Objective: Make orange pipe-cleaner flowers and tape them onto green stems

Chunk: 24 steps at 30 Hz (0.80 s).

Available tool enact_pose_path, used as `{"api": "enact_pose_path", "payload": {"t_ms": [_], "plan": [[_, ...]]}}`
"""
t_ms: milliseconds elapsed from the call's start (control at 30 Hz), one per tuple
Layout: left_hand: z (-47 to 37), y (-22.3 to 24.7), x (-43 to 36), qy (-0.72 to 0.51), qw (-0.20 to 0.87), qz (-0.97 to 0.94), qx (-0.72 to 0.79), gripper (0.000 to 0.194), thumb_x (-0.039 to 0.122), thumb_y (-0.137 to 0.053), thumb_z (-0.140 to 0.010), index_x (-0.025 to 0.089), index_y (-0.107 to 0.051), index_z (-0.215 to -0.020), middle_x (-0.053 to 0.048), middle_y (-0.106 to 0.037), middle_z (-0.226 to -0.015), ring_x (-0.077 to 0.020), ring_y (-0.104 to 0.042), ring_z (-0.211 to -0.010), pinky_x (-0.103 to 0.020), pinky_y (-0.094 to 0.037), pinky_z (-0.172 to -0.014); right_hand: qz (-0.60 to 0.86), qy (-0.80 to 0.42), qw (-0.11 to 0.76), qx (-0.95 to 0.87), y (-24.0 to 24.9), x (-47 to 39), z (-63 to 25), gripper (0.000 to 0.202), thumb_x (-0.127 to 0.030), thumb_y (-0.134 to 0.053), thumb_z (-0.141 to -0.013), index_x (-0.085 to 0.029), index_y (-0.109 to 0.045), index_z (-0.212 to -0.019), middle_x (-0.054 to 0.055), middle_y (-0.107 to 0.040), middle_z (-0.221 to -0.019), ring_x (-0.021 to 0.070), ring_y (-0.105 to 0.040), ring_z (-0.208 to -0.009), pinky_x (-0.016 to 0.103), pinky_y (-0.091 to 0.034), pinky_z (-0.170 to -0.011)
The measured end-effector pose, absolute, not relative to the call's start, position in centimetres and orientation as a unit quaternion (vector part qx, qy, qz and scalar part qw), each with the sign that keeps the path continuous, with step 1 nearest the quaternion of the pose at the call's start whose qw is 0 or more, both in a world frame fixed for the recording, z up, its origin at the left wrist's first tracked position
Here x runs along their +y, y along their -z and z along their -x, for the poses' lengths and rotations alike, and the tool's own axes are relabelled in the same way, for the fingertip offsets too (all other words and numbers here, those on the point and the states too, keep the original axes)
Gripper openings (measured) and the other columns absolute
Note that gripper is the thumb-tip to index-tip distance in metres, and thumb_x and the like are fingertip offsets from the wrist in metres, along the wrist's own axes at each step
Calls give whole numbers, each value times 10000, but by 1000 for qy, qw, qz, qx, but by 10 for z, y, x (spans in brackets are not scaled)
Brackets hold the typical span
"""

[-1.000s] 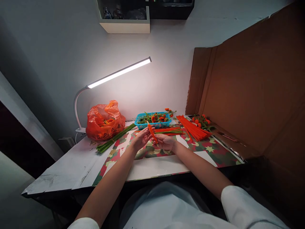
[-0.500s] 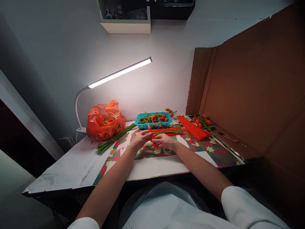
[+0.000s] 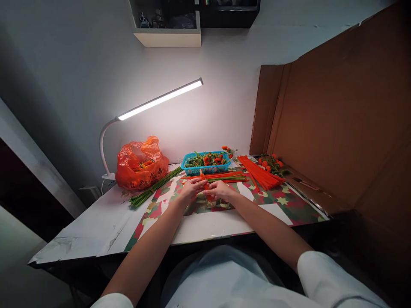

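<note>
Between my hands, over the middle of the table, an orange fuzzy piece (image 3: 209, 197) stands roughly upright. My left hand (image 3: 192, 188) pinches it near its upper part. Lower down, the fingers of my right hand (image 3: 220, 191) are closed on the same piece. Just behind the hands lie orange strips and green stems (image 3: 229, 178). A blue basket (image 3: 205, 170) beyond them holds orange flowers with green stems. To the right is a fanned bundle of orange strips (image 3: 261, 173). A bundle of green stems (image 3: 154, 188) lies to the left.
An orange plastic bag (image 3: 139, 167) sits at the back left beside a lit lamp (image 3: 160, 99). Orange flowers (image 3: 271, 163) lie at the back right. A tall cardboard sheet (image 3: 337, 107) stands along the right side. A shelf (image 3: 171, 39) hangs above on the wall.
My left hand has shifted slightly right, and its fingers have closed further round the orange piece. My right hand's fingers are drawn in closer. The view has moved slightly.
</note>
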State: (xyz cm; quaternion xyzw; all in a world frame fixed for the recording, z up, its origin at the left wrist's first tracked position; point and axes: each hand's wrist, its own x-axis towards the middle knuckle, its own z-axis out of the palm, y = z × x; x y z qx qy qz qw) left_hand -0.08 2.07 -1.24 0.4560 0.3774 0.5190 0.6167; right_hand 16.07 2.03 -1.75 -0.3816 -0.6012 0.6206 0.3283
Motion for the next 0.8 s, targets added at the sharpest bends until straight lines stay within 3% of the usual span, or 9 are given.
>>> {"api": "enact_pose_path", "payload": {"t_ms": [100,200,267,533,800], "plan": [[3,11,23,-535,627,-439,359,220,194,-818,-630,116,-669,-771,-80,-716,-765,-147,-669,-682,-230,-501,-644,343,-680,307,-571,14,22,-165,326,-412,-776,-695,-134,-640,-799,39,-668,-690,117,-633,-612,198,-491,-537],[7,8,26,-561,640,-412,324,175,161,-763,-699,119,-658,-833,-83,-718,-829,-153,-684,-756,-219,-517,-671,276,-777,253,-506,7,22,-171,321,-449,-567,-877,-142,-620,-952,87,-690,-863,151,-680,-782,261,-537,-704],[9,6,26,-559,655,-404,308,176,145,-728,-733,122,-650,-889,-86,-717,-873,-156,-688,-788,-222,-531,-687,236,-813,222,-483,3,21,-175,320,-418,-473,-931,-139,-595,-1029,106,-687,-955,164,-680,-867,306,-531,-798],[8,5,18,-516,696,-411,284,316,127,-697,-757,138,-626,-1065,-102,-702,-994,-162,-690,-830,-208,-546,-654,175,-827,213,-491,2,11,-175,240,-252,-584,-878,-119,-555,-1076,121,-674,-1018,171,-665,-923,346,-496,-888],[8,4,18,-516,676,-457,260,363,143,-772,-684,126,-642,-1023,-55,-695,-814,-134,-670,-720,-211,-521,-639,186,-807,229,-512,3,11,-174,184,-225,-668,-819,-115,-598,-948,62,-684,-814,134,-671,-774,290,-515,-818]]}}
